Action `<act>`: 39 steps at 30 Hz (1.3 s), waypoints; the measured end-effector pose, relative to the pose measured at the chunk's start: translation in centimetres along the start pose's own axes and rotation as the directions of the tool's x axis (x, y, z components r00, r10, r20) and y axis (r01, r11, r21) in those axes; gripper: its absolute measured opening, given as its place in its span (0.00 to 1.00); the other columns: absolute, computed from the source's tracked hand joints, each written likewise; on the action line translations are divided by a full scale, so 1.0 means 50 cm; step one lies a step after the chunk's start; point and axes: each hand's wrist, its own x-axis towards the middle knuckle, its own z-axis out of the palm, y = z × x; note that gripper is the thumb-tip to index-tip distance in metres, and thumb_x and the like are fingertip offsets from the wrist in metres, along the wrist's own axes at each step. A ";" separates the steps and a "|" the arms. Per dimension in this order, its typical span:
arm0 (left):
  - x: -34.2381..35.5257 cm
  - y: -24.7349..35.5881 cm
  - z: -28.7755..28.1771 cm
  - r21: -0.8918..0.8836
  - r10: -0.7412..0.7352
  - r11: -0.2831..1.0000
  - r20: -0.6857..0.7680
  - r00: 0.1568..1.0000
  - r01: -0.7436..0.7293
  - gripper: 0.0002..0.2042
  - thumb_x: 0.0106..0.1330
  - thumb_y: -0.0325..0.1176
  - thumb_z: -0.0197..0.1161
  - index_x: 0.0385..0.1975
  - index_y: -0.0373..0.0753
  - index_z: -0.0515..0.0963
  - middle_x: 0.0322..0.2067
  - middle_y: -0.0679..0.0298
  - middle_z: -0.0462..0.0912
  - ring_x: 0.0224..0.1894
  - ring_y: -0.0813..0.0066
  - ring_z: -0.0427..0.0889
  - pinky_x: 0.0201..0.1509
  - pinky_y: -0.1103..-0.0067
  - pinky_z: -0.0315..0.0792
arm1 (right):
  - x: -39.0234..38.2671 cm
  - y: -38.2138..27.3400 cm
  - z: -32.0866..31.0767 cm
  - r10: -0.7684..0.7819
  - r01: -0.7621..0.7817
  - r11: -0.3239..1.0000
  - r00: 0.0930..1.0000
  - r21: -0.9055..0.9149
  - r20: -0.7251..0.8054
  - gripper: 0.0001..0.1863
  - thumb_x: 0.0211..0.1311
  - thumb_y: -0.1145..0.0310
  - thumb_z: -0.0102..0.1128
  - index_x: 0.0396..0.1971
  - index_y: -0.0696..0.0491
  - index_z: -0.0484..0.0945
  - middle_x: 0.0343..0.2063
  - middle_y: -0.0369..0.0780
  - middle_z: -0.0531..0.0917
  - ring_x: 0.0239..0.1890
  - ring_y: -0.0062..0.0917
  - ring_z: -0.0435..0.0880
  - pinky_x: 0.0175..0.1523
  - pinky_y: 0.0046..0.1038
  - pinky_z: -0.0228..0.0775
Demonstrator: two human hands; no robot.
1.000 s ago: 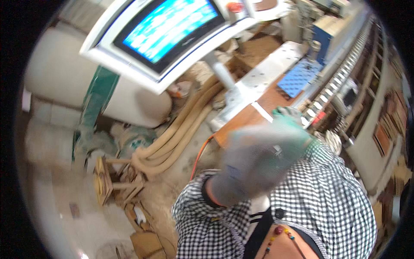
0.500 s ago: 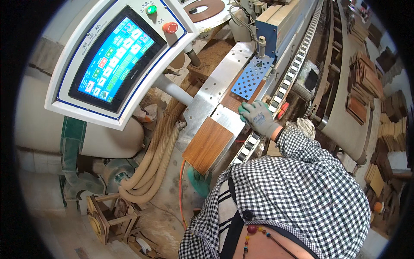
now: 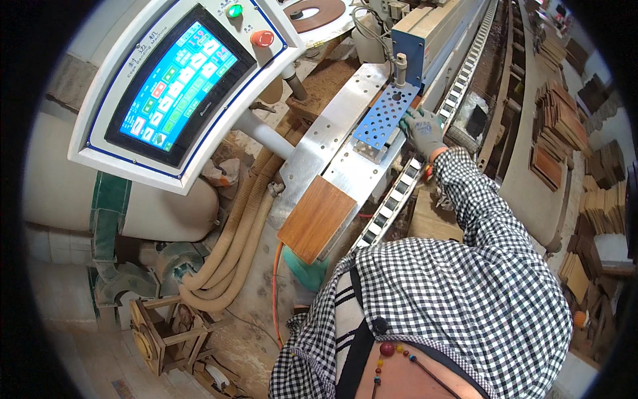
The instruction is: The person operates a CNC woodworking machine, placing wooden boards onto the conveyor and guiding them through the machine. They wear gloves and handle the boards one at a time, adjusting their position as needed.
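My right hand, gloved in grey and green, reaches beside the blue perforated plate, fingers slightly bent and apart, touching near its edge. A sliver of brown board shows beside that plate. My left hand, in a green glove, is mostly hidden under the near end of a wooden board, so its fingers cannot be seen. That board lies tilted along the metal machine bed. A white segmented track runs alongside to the right.
A control panel with a screen overhangs from the upper left. Hoses and a wooden stand are below it. A roller rail, a belt and stacked boards are at the right.
Since half a second ago my right hand has moved forward and rightward along the blue plate; the brown board under it has slid mostly out of sight. A second earlier both hands were near my body.
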 end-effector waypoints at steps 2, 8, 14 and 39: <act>0.015 0.006 -0.002 0.037 0.007 0.999 0.041 0.999 -0.008 0.29 0.76 0.44 0.57 0.71 0.39 0.60 0.67 0.55 0.69 0.67 0.63 0.70 0.69 0.64 0.68 | -0.007 -0.013 -0.015 0.000 0.000 1.000 0.996 0.001 -0.084 0.15 0.71 0.56 0.58 0.50 0.46 0.83 0.56 0.40 0.82 0.55 0.35 0.80 0.60 0.38 0.71; 0.051 -0.020 -0.019 0.255 0.077 0.959 0.199 0.977 -0.128 0.28 0.71 0.42 0.64 0.66 0.37 0.66 0.64 0.54 0.72 0.64 0.62 0.74 0.65 0.65 0.72 | -0.160 -0.203 -0.105 -0.131 -0.327 0.488 0.889 0.809 0.439 0.28 0.74 0.49 0.54 0.66 0.50 0.76 0.33 0.42 0.86 0.31 0.23 0.83 0.41 0.28 0.76; 0.049 -0.019 -0.006 -0.453 -0.279 0.824 0.198 0.940 0.340 0.28 0.74 0.46 0.61 0.66 0.36 0.65 0.64 0.53 0.72 0.63 0.62 0.75 0.65 0.65 0.72 | -0.190 -0.319 -0.117 -0.252 -0.373 0.349 0.846 0.860 0.470 0.31 0.75 0.57 0.54 0.74 0.49 0.65 0.45 0.38 0.86 0.36 0.21 0.84 0.46 0.28 0.78; 0.051 -0.026 0.011 -0.649 -0.467 0.616 0.155 0.870 0.446 0.34 0.74 0.55 0.59 0.73 0.44 0.60 0.67 0.53 0.67 0.65 0.56 0.71 0.67 0.57 0.71 | -0.123 -0.125 -0.023 0.257 -0.303 0.072 0.926 0.950 0.276 0.19 0.70 0.69 0.59 0.58 0.55 0.79 0.47 0.40 0.86 0.44 0.24 0.85 0.46 0.27 0.78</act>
